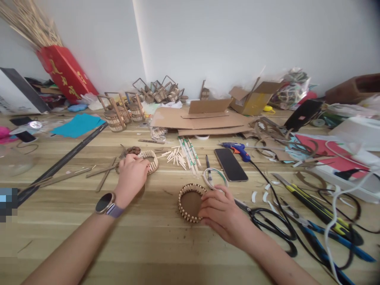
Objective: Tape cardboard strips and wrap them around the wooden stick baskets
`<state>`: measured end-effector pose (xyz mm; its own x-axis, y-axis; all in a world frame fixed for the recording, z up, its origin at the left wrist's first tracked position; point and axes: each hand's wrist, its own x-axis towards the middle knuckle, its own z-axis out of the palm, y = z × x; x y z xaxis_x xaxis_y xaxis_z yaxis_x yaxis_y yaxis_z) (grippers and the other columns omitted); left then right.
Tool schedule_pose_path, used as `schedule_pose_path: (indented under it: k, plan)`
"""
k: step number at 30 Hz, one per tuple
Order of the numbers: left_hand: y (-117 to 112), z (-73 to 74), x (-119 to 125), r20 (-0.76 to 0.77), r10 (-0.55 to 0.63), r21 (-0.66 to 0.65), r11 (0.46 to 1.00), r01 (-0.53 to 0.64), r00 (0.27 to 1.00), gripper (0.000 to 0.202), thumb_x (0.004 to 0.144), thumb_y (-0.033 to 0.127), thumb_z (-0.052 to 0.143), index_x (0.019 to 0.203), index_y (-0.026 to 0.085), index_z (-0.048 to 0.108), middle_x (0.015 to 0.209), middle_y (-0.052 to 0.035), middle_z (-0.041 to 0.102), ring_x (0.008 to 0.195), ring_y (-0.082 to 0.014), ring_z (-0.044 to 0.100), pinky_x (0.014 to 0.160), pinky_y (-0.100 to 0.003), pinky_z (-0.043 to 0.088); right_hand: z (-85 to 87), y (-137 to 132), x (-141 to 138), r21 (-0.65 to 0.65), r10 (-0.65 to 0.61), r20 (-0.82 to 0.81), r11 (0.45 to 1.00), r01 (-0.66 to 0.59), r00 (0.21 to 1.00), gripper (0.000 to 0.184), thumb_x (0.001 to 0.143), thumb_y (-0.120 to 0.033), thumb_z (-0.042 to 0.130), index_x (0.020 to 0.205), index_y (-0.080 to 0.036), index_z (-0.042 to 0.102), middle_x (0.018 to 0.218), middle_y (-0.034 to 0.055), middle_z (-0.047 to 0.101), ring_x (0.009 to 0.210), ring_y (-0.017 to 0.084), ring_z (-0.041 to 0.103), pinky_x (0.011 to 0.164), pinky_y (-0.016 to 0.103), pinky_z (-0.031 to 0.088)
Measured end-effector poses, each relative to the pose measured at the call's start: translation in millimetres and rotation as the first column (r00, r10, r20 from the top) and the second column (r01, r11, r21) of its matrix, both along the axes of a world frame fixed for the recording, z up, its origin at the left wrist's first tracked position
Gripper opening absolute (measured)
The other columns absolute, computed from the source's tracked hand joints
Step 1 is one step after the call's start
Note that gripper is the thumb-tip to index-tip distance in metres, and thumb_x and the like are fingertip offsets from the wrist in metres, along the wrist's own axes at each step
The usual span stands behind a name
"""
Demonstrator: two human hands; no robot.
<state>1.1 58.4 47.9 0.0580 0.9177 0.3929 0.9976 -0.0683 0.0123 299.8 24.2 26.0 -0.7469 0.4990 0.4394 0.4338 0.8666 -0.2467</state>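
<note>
A small round basket (184, 217), with a brown base and a wall of short pale sticks, sits on the wooden table. My right hand (221, 215) grips its right rim, fingertips curled over the edge. Farther off to the left, a second basket (153, 161) with a ring of pale sticks lies partly under my left hand (132, 174). The fingers of that hand bend downward and their tips are hidden, so what they hold cannot be seen. A dark brown coiled bunch (132, 151) lies just beyond them. Loose short sticks (177, 157) are scattered right of the second basket.
A blue glue gun (237, 149), a phone (230, 164), a tape ring (211, 185) and black scissors (271, 223) lie near my right hand. Utility knife (314, 206) and pliers (314, 237) are farther right. Finished little baskets (115, 120) and cardboard sheets (202, 118) stand behind.
</note>
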Motion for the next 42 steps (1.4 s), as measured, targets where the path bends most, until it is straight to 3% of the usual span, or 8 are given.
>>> schedule_pose_path:
  k: [4,8,11,17,22,29,35,42]
  plan:
    - [-20,17.2,16,0.002,-0.041,0.017,0.999,0.041,0.999,0.018,0.088,0.021,0.051,0.082,0.023,0.068,0.089,-0.009,0.071,0.106,-0.0352,0.049,0.082,-0.05,0.035,1.1,6,7,0.066,-0.091,-0.17,0.992,0.104,0.981,0.014,0.095,-0.025,0.051,0.089,-0.026,0.064,0.083,-0.0016,0.072,0.097,0.018,0.061,0.102,0.04,0.023]
    - [-50,29.0,36,0.006,-0.172,0.084,0.982,0.171,0.985,0.018,0.09,0.021,0.052,0.078,0.025,0.065,0.083,-0.0034,0.071,0.102,-0.0343,0.051,0.079,-0.049,0.034,7.0,13,17,0.102,-0.207,-0.173,0.969,0.226,0.963,0.013,0.094,-0.028,0.054,0.089,-0.026,0.065,0.084,0.0,0.073,0.096,0.02,0.062,0.1,0.041,0.026]
    - [-74,25.6,52,0.016,-0.286,0.08,0.955,0.284,0.958,0.014,0.09,0.018,0.055,0.079,0.024,0.063,0.081,-0.0011,0.07,0.101,-0.033,0.051,0.081,-0.047,0.033,8.5,18,23,0.138,-0.276,-0.186,0.943,0.303,0.943,0.013,0.094,-0.029,0.054,0.09,-0.026,0.066,0.086,0.0017,0.074,0.096,0.022,0.062,0.099,0.043,0.027]
    - [-110,3.6,80,0.086,-0.465,0.035,0.885,0.463,0.881,0.016,0.086,0.006,0.057,0.081,0.02,0.059,0.075,0.0005,0.064,0.106,-0.0297,0.049,0.09,-0.045,0.031,6.3,22,26,0.168,-0.332,-0.224,0.913,0.372,0.916,0.016,0.095,-0.031,0.052,0.088,-0.025,0.065,0.084,0.0035,0.073,0.092,0.024,0.061,0.094,0.046,0.03]
    - [-114,-8.0,93,0.071,-0.502,-0.029,0.863,0.504,0.862,0.013,0.086,0.009,0.062,0.078,0.019,0.059,0.074,-0.0014,0.063,0.101,-0.0297,0.053,0.086,-0.045,0.037,6.3,24,25,0.179,-0.321,-0.213,0.916,0.359,0.923,0.015,0.095,-0.029,0.052,0.089,-0.024,0.065,0.085,0.0038,0.073,0.093,0.024,0.06,0.094,0.046,0.029]
    - [-110,-9.3,98,0.039,-0.532,-0.154,0.833,0.531,0.846,0.005,0.086,0.014,0.064,0.085,0.018,0.062,0.085,-0.0037,0.067,0.103,-0.0299,0.054,0.088,-0.046,0.04,17.2,39,12,0.247,-0.328,-0.082,0.908,0.338,0.941,0.013,0.095,-0.026,0.053,0.092,-0.025,0.065,0.092,0.0025,0.074,0.099,0.023,0.058,0.099,0.046,0.024]
    - [-107,-8.6,104,0.012,-0.506,-0.206,0.843,0.497,0.862,0.006,0.087,0.013,0.061,0.088,0.018,0.064,0.087,-0.0048,0.069,0.108,-0.031,0.053,0.091,-0.047,0.038,24.2,91,-19,0.261,-0.362,0.011,0.901,0.346,0.932,0.017,0.095,-0.027,0.053,0.087,-0.023,0.067,0.091,0.0035,0.071,0.097,0.023,0.055,0.1,0.044,0.024]
    - [-103,-10.2,112,0.039,-0.46,-0.208,0.864,0.458,0.887,0.009,0.091,0.014,0.057,0.091,0.02,0.065,0.087,-0.0025,0.069,0.107,-0.0278,0.054,0.094,-0.046,0.036,8.7,150,-46,0.225,-0.42,0.084,0.891,0.393,0.904,0.017,0.093,-0.027,0.053,0.088,-0.021,0.069,0.092,0.0044,0.069,0.097,0.023,0.055,0.099,0.045,0.026]
